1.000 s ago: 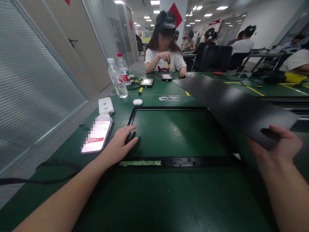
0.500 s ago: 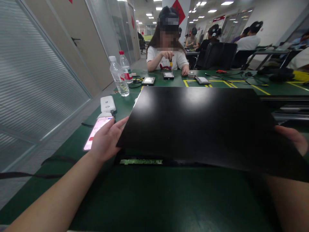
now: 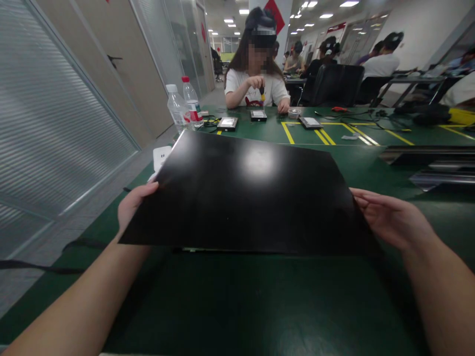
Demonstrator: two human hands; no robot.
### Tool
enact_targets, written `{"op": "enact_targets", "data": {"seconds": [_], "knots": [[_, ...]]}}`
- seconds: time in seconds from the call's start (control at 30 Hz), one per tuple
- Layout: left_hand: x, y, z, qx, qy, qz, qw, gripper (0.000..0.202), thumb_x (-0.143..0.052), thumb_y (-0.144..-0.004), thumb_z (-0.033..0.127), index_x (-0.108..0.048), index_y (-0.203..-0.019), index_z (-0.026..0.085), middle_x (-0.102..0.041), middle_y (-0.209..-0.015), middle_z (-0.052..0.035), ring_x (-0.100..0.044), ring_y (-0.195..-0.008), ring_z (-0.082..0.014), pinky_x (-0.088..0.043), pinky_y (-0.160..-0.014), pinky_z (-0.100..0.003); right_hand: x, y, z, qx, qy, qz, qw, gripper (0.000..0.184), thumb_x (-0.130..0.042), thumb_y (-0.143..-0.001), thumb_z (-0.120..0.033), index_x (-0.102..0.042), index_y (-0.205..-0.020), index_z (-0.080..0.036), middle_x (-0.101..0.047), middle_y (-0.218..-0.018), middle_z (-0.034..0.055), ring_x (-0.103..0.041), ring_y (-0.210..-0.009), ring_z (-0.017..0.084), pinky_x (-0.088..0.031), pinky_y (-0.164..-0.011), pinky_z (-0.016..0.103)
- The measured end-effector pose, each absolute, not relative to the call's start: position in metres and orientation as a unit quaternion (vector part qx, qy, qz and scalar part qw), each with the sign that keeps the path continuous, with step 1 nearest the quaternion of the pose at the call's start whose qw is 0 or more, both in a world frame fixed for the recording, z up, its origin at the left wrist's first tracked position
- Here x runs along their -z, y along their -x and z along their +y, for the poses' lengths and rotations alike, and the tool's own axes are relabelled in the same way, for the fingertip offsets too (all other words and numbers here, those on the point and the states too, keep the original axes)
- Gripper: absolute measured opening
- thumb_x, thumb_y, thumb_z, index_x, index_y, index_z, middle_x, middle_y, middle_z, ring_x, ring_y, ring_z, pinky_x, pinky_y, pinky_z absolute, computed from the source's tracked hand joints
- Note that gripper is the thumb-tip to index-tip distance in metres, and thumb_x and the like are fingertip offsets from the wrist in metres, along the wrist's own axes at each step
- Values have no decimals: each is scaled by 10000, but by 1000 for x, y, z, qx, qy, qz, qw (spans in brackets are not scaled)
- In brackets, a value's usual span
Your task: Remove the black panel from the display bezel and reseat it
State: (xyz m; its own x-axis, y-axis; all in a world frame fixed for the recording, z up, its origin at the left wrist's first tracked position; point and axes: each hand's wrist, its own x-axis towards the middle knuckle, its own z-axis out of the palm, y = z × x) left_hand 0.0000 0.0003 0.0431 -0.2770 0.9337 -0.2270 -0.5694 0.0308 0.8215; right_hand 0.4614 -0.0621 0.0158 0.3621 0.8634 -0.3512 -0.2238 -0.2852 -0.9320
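The thin, glossy black rectangular panel has shifted leftward over the last half-second, covering the pink-screened phone. It spans between the left hand, pinching its edge, and the right hand, extended fingers meeting the opposite edge, grip unclear. Pale glare marks it; most left fingers vanish underneath.

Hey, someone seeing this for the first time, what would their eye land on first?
Most likely the large glossy black panel, mid-picture, with the left grip on its left edge and the right grip at its right. Next, perhaps the co-worker in white at the far side of the green table, then the red-capped bottle beyond the panel's far left corner.
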Motion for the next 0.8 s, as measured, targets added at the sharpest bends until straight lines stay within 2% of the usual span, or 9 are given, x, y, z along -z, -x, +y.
{"op": "enact_targets", "data": {"seconds": [0.07,0.17,0.23,0.37,0.4,0.5,0.63,0.8], "knots": [[-49,-4,-1,-672,-181,452,558,500,-601,-831,117,-762,-1305,122,-835,-731,-22,-823,-635,-253,-726,-636,-334,-15,-461,-59,-507,614,-259,547,305,-715,-720,-265,-850,-994,-259,-859,-1012,82,-805,-865,206,-664,-715,264],[-53,-7,0,-674,-156,473,546,437,-617,-857,152,-773,-1263,113,-832,-718,-30,-797,-587,-219,-710,-631,-278,-12,-462,-57,-497,606,-263,563,334,-689,-743,-245,-831,-1043,-279,-860,-1010,72,-804,-854,192,-669,-744,265],[-52,-9,2,-676,-154,480,537,457,-613,-855,145,-763,-1285,100,-832,-721,-41,-826,-665,-237,-724,-724,-301,-11,-462,-56,-485,606,-264,573,341,-681,-744,-246,-807,-1056,-299,-860,-993,72,-807,-838,204,-677,-743,292],[-39,-9,6,-656,-188,477,553,496,-621,-850,160,-741,-1330,132,-878,-906,-80,-860,-931,-325,-712,-947,-461,-12,-462,-55,-466,617,-257,579,352,-681,-733,-240,-759,-1075,-274,-857,-978,115,-812,-836,226,-664,-730,305],[-34,-7,7,-646,-215,462,568,495,-645,-848,163,-740,-1334,150,-886,-987,-75,-853,-999,-331,-694,-997,-474,-12,-462,-55,-459,622,-256,581,345,-679,-738,-236,-749,-1074,-269,-856,-976,120,-813,-851,229,-659,-737,308],[-16,1,12,-601,-307,421,606,435,-811,-818,191,-767,-1251,179,-885,-1059,-49,-832,-1095,-328,-654,-1073,-432,-10,-465,-55,-430,644,-259,577,306,-677,-763,-233,-732,-1062,-271,-853,-959,111,-808,-885,239,-631,-728,316],[-3,9,17,-590,-347,434,586,437,-938,-759,232,-776,-1162,186,-874,-1061,-33,-814,-1114,-310,-642,-1052,-392,-6,-468,-55,-389,678,-287,554,324,-709,-762,-283,-732,-1085,-277,-849,-948,90,-775,-907,235,-548,-640,286],[-11,2,16,-608,-327,446,570,351,-884,-823,243,-792,-1158,195,-865,-1037,11,-796,-1052,-241,-636,-968,-302,-7,-462,-55,-404,673,-293,546,427,-734,-703,-315,-727,-1127,-264,-852,-965,109,-694,-784,207,-465,-569,266]]}}
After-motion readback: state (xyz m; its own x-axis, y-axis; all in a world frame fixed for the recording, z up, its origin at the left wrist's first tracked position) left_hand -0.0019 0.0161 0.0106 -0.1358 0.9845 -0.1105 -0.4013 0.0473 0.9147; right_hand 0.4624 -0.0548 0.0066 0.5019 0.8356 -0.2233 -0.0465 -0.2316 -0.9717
